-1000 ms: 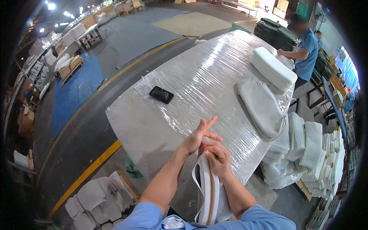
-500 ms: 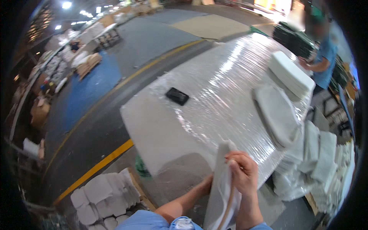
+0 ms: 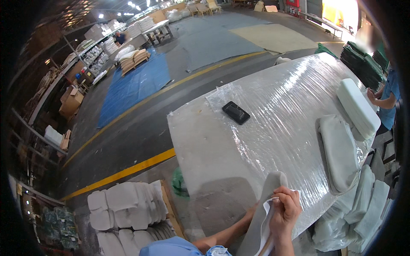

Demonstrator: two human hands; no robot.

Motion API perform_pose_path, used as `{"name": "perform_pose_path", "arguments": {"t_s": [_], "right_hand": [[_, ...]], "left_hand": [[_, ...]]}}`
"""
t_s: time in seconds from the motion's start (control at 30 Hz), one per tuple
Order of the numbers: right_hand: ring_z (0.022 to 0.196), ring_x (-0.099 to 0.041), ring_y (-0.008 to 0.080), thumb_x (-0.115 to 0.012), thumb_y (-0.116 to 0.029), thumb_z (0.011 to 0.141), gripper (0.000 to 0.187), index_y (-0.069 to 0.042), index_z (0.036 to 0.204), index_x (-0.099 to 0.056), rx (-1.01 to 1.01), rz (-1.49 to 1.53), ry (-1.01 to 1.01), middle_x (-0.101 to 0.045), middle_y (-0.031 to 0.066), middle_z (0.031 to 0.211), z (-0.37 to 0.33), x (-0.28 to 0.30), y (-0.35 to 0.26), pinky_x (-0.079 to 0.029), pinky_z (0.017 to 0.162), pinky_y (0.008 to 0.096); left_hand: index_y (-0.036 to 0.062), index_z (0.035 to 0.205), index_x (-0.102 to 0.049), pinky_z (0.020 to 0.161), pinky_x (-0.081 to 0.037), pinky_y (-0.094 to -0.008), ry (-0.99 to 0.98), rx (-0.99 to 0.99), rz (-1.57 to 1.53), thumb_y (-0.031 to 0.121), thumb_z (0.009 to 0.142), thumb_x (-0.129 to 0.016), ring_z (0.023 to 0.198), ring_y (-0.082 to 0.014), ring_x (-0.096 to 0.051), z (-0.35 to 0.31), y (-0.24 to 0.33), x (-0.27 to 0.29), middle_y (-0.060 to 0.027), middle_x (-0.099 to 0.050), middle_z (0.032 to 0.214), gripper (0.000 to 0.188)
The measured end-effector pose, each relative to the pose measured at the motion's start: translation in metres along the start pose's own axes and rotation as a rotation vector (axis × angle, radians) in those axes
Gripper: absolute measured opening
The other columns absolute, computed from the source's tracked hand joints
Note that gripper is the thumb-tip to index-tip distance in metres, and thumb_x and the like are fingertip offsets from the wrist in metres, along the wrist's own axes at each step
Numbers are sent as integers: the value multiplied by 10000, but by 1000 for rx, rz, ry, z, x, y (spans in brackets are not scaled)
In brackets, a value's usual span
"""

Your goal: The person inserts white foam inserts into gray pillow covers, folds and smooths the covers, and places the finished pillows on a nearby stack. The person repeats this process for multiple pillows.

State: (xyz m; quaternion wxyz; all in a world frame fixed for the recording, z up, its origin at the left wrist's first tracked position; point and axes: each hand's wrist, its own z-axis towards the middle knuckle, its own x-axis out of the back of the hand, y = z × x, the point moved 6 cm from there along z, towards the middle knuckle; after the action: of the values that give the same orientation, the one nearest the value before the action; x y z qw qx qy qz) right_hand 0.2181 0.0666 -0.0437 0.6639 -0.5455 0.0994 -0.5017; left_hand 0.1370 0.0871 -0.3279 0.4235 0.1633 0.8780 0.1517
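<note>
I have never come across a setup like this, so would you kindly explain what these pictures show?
Of course. There is no machine here: a person works bare-handed, and one wide fisheye camera on their head looks down, so straight edges bend near the rim. The right hand grips a long grey piece by its white edge. The left forearm reaches behind that piece, which hides the left hand. On the pale work surface, partly covered by clear film, lie a black phone-like device, a grey cover and a thick white block. The person in blue at far right is someone else.
</note>
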Motion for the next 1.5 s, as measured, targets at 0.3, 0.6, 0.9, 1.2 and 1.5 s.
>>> {"name": "perform_pose_path", "arguments": {"t_s": [0.3, 0.6, 0.9, 1.2, 1.5], "right_hand": [[838, -599, 229, -714, -153, 959, 171, -20, 855, -689, 88, 80, 17, -723, 107, 964, -5, -11, -12, -467, 749, 346], [968, -712, 306, -713, -223, 997, 202, -33, 934, -739, 92, 112, -148, -763, 133, 1043, -2, -12, -18, -510, 881, 398], [940, -698, 302, -701, -222, 1015, 203, -35, 948, -736, 88, 204, -122, -761, 132, 1025, 0, -4, -1, -506, 875, 405], [783, -650, 261, -718, -93, 970, 139, 27, 906, -692, -195, 306, -136, -709, 130, 835, 16, -71, 50, -487, 766, 358], [939, -653, 341, -741, -41, 876, 89, -6, 958, -736, -69, 179, -216, -723, 148, 1003, 41, -86, 40, -496, 879, 430]], "left_hand": [[115, 1187, -677, 795, -535, -334, 35, -60, -55, 629, 1072, -472, 902, -149, -624, 35, 71, -1, -25, -652, 1001, 565], [139, 896, -672, 685, -474, -306, -58, -284, -98, 554, 1115, -420, 733, -120, -557, 26, 144, -26, 22, -618, 822, 532], [50, 813, -627, 687, -461, -329, -107, -788, 728, 496, 1130, -293, 691, -149, -543, -20, 219, -95, -47, -582, 732, 641], [61, 1068, -637, 701, -512, -444, -442, -998, 1262, 462, 1109, -447, 792, -321, -670, -83, 283, -227, -145, -664, 836, 446], [80, 1184, -698, 913, -545, -493, -547, -719, 1599, 451, 1098, -487, 1037, -423, -691, 25, 227, -218, -234, -722, 1105, 435]]}}
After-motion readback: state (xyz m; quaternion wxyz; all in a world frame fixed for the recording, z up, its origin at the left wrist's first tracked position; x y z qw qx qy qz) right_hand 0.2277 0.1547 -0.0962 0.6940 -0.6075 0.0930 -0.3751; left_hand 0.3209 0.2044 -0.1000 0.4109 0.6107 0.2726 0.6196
